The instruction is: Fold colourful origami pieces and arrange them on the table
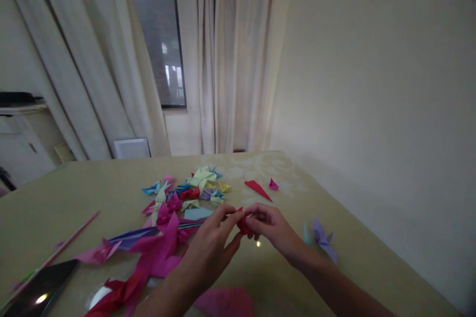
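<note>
My left hand (211, 245) and my right hand (273, 228) meet over the table (74, 193), and both pinch a small folded piece of red paper (243, 225) between fingertips. Just beyond the hands lies a heap of folded paper shapes (189, 193) in several colours. A flat red paper triangle (258, 189) and a tiny pink folded piece (273, 184) lie past my right hand. To the right of my right wrist rests a purple folded figure (323, 238) beside a small teal one (306, 234).
Crumpled magenta and red paper (148, 257) spreads near my left forearm, with a pink sheet (226, 302) at the front edge. A thin pink stick (63, 245) and a dark phone (40, 290) lie at left. Curtains (230, 59), a window (158, 29) and a bare wall (372, 84) stand behind.
</note>
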The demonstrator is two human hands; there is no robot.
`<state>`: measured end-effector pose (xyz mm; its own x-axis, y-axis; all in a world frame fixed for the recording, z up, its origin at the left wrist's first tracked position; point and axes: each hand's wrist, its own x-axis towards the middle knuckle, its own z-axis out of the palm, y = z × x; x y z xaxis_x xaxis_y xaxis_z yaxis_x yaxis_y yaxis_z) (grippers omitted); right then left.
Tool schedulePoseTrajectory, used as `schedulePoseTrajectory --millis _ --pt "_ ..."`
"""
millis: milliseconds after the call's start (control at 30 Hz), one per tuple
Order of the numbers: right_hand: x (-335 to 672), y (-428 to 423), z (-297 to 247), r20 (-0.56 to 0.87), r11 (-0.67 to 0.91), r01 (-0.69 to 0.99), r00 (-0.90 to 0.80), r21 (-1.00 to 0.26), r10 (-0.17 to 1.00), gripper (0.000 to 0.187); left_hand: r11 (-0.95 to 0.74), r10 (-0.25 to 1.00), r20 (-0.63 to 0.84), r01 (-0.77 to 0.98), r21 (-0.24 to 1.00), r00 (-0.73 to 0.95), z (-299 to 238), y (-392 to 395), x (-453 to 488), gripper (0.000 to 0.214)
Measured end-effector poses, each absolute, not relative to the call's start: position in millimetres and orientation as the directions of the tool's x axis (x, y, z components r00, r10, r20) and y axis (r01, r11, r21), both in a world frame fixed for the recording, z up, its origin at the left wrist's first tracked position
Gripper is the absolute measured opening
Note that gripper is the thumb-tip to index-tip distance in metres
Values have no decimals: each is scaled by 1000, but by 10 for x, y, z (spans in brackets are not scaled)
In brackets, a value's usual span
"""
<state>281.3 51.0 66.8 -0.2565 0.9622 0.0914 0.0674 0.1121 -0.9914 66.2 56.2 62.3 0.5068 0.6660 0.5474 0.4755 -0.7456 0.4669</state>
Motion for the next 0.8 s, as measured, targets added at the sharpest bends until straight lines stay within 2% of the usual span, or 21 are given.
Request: schedulePoseTrajectory --millis 67,133,200,300,367,467,567,700,800 --pt "2688 626 628 114 142 70 -310 -987 944 44 -729 676 572 532 430 465 582 539 646 41" --pt "2707 748 614 138 221 254 -309 -942 941 39 -709 693 555 572 412 459 554 611 583 41" --pt "2878 940 651 160 267 473 -255 -840 954 32 -643 757 464 651 403 461 541 767 508 49" --pt "3357 1362 785 204 195 675 -68 -712 977 19 -508 858 296 775 375 419 509 1107 428 40" --pt "3722 1640 865 203 67 776 80 -628 976 21 -458 888 238 811 364 394 453 1343 420 32" --pt "4150 1892 885 153 -95 848 203 -521 967 33 -410 912 183 840 356 368 338 1593 465 32" --pt "4364 1964 831 97 -142 881 207 -452 974 36 -379 925 140 861 340 352 253 1684 495 27" --pt "4371 1969 841 89 -86 893 139 -442 986 36 -389 921 137 856 341 364 261 1673 437 18" --pt "4109 1874 858 118 45 861 18 -506 993 27 -431 902 183 825 365 390 364 1615 472 15"
